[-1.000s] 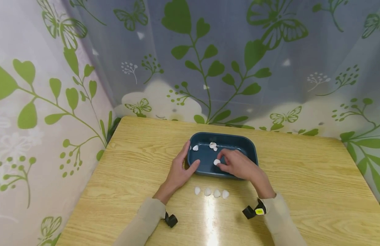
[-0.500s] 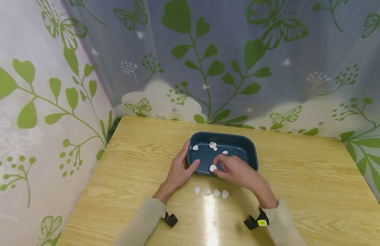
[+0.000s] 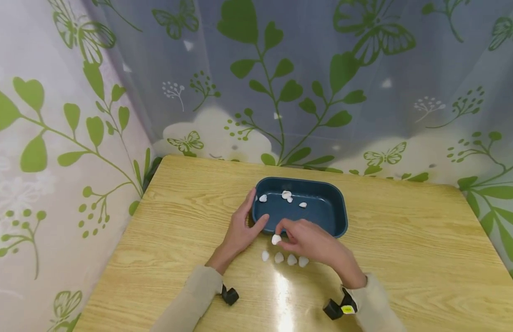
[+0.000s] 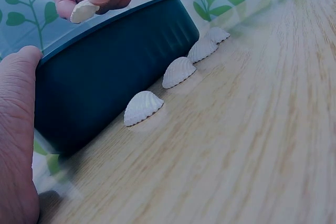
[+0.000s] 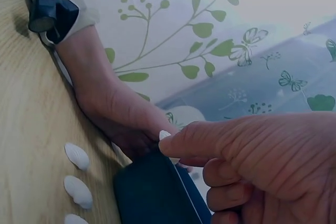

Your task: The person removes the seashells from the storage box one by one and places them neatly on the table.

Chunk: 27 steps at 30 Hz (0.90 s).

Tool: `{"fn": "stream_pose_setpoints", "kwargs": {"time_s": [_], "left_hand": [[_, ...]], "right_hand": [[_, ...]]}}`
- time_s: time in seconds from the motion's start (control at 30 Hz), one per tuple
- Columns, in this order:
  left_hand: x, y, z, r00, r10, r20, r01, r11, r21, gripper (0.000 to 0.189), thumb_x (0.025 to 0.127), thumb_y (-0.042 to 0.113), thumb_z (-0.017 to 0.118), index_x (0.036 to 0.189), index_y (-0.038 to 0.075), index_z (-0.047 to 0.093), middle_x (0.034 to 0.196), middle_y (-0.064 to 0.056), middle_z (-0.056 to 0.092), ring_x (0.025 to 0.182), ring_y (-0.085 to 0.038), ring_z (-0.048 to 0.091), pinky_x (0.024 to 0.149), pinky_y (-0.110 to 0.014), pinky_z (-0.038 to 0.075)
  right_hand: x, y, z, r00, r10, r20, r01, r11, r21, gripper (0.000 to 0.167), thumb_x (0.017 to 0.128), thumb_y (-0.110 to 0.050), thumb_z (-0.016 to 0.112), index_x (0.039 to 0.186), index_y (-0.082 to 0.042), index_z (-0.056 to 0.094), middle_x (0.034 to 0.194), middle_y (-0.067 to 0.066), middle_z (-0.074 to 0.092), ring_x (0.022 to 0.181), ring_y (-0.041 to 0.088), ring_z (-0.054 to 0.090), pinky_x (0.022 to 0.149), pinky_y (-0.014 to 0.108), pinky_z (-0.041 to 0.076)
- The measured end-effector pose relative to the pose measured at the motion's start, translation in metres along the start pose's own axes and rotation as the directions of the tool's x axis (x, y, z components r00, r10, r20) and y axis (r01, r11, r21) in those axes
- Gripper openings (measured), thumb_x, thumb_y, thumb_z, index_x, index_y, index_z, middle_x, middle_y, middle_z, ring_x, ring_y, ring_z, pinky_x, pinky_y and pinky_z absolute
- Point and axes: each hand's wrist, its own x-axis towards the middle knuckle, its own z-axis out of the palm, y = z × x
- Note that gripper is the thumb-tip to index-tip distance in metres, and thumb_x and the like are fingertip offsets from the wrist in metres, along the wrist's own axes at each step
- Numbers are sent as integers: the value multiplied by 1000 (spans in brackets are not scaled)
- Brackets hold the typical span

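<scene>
A white ribbed seashell (image 3: pixel 276 240) is pinched between the thumb and forefinger of my right hand (image 3: pixel 312 242), just above the near rim of a dark blue rectangular tub (image 3: pixel 322 221). At the tub's left end rests my left hand (image 3: pixel 241 230), its fingers straight along the outer wall and the thumb by the near rim. Inside the tub lie a shell (image 3: pixel 262 198) at the left, a small cluster of shells (image 3: pixel 286 195) at the back and another shell (image 3: pixel 303 205) further right. The left wrist view shows the pinched shell (image 4: pixel 84 11) above the tub's rim.
Several white shells (image 4: pixel 144 107) lie in a row on the wooden table (image 3: pixel 190 203), between the tub and the person. A patterned curtain (image 3: pixel 198 92) hangs behind the table and along its left side. Each wrist carries a small black camera (image 3: pixel 230 295).
Pinching the shell, my right hand has moved from inside the tub toward me and leftward, to its near rim. This uncovers another shell in the tub. The left hand has stayed in place.
</scene>
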Motion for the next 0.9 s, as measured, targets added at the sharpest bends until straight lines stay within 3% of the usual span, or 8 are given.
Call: {"fn": "stream_pose_setpoints", "kwargs": {"time_s": [0.2,0.4,0.63,0.9], "left_hand": [[0,2,-1,1000,6,-10,-6,1000,8,82,102,28,69,168,14,23,171,-12,27,158,-20,23,127,-47,26],[0,2,-2,1000,-1,-3,1,1000,26,82,101,31,70,168,16,23,172,-8,27,158,-19,23,126,-45,28],[1,2,-2,1000,-18,3,18,999,30,83,101,34,70,168,18,24,172,-7,27,158,-16,21,127,-43,26],[1,2,-2,1000,-17,7,17,1000,21,83,101,34,70,168,19,23,172,-2,26,158,-17,22,127,-45,25]], "right_hand": [[3,-10,8,997,-9,80,8,1000,10,17,96,-15,77,110,-9,69,60,-14,45,50,-2,39,48,18,33],[5,-19,15,989,21,149,-16,999,-35,16,96,-17,77,109,-11,71,62,-13,47,54,1,41,51,20,34],[7,-23,28,977,15,214,0,998,-70,12,93,-16,79,104,-12,76,83,-10,66,67,2,53,67,21,51],[10,-24,44,972,-11,233,38,993,-110,8,91,-15,80,95,-16,74,83,-11,68,67,0,54,66,20,51]]}}
